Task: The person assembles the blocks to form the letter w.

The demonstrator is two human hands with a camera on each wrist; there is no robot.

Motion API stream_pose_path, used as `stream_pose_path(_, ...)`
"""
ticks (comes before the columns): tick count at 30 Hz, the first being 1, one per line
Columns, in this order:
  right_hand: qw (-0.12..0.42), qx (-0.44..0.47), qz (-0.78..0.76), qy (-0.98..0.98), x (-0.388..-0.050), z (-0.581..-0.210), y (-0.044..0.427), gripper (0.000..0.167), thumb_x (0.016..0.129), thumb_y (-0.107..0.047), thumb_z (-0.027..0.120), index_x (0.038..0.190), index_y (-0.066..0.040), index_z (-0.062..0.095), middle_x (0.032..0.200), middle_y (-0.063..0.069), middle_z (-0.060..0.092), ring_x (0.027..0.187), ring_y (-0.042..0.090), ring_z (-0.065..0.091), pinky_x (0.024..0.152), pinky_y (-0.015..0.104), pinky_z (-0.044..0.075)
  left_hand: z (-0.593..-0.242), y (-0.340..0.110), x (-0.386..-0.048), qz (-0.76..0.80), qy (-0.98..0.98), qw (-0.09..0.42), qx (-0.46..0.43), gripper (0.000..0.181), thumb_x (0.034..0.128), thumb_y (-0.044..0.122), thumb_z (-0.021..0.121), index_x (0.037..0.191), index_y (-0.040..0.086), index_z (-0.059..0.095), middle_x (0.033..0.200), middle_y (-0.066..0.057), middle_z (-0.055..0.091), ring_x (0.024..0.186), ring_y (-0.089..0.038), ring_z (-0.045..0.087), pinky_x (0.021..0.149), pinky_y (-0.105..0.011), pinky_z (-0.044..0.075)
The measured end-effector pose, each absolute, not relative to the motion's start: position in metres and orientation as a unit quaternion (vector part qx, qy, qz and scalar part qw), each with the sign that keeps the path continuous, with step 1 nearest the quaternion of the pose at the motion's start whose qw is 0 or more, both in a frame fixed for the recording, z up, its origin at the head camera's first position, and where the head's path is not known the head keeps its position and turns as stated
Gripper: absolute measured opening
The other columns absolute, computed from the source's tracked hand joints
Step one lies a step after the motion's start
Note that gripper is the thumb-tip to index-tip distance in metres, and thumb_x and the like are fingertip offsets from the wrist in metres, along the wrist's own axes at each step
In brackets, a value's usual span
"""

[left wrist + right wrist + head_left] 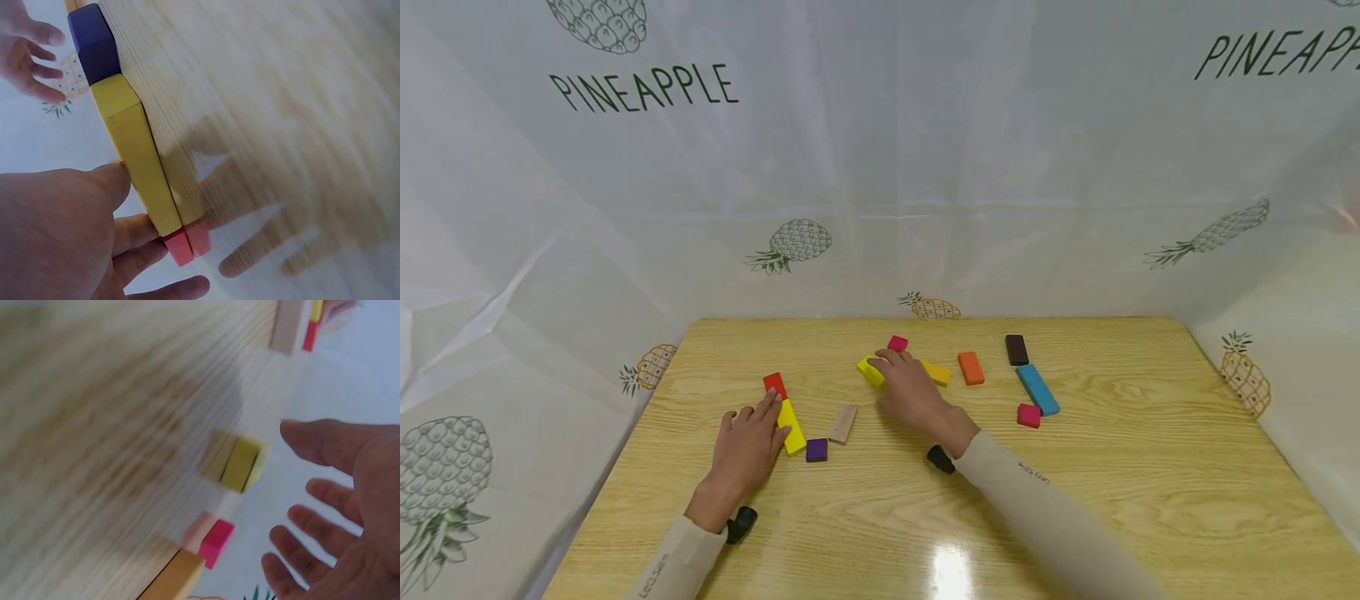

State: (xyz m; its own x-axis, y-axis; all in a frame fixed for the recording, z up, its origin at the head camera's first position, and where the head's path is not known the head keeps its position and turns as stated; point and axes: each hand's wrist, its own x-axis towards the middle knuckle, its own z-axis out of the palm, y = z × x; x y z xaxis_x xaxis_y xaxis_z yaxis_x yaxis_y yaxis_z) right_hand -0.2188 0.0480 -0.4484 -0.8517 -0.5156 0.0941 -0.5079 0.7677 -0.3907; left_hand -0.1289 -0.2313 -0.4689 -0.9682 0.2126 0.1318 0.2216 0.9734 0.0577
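Note:
My left hand point(743, 450) rests beside a red block point(776, 384) and a long yellow block point(792, 430) laid end to end. In the left wrist view its thumb touches the yellow block's side, and the fingers reach along to the red one point(180, 247). A purple block point(817, 450) and a plain wooden block point(843, 424) lie just right of these. My right hand point(913, 393) is over a smaller yellow block point(870, 371). The right wrist view shows its fingers spread, with a gap between them and that block point(242, 464).
An amber block point(937, 372) and a pink block point(897, 342) lie near my right hand. Further right are an orange block point(971, 368), a dark block point(1017, 350), a blue block point(1038, 390) and another pink block point(1029, 416). A pineapple-printed sheet point(880, 167) hangs behind the wooden table point(1150, 467).

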Motion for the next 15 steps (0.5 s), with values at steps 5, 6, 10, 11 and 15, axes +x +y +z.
stream_pose_path(5,0.021,-0.307,-0.185,0.933,-0.235,-0.451,0.055,0.06,0.097,-0.002,0.072,0.154,-0.002,0.053,0.163,0.018,0.044,0.148,0.042,0.043,0.12,0.06,0.037,-0.469,-0.231,-0.13,-0.036,-0.991,0.06,-0.11,0.053,0.1065,0.026,0.064,0.15,-0.003,0.056,0.157,-0.02,0.053,0.126,-0.045,0.06,0.107,-0.066,0.043)
stream_pose_path(6,0.026,-0.313,-0.181,0.932,-0.238,-0.452,0.055,0.061,0.097,-0.002,0.072,0.154,-0.002,0.052,0.164,0.018,0.043,0.149,0.041,0.042,0.12,0.06,0.036,-0.469,-0.231,-0.13,-0.036,-0.991,0.061,-0.111,0.053,0.1066,0.026,0.063,0.15,-0.003,0.056,0.157,-0.02,0.053,0.126,-0.045,0.059,0.107,-0.066,0.043)
stream_pose_path(10,0.041,-0.337,-0.166,0.926,-0.246,-0.453,0.055,0.065,0.096,-0.002,0.073,0.157,-0.003,0.049,0.166,0.018,0.04,0.152,0.041,0.039,0.122,0.061,0.034,-0.469,-0.231,-0.131,-0.036,-0.991,0.059,-0.11,0.053,0.1065,0.026,0.064,0.15,-0.003,0.056,0.157,-0.02,0.053,0.126,-0.045,0.059,0.107,-0.065,0.043)
stream_pose_path(11,0.044,-0.341,-0.163,0.925,-0.248,-0.453,0.055,0.066,0.096,-0.001,0.073,0.157,-0.003,0.049,0.167,0.017,0.04,0.152,0.041,0.039,0.122,0.061,0.033,-0.469,-0.231,-0.13,-0.035,-0.992,0.058,-0.11,0.053,0.1066,0.027,0.063,0.15,-0.003,0.056,0.157,-0.02,0.053,0.126,-0.044,0.059,0.107,-0.065,0.043)
stream_pose_path(15,0.058,-0.356,-0.147,0.921,-0.254,-0.455,0.053,0.066,0.097,0.0,0.071,0.159,-0.006,0.047,0.168,0.016,0.039,0.153,0.04,0.037,0.122,0.062,0.032,-0.471,-0.232,-0.13,-0.031,-0.992,0.054,-0.108,0.053,0.1069,0.027,0.063,0.15,-0.002,0.056,0.158,-0.019,0.052,0.127,-0.044,0.059,0.106,-0.065,0.043)
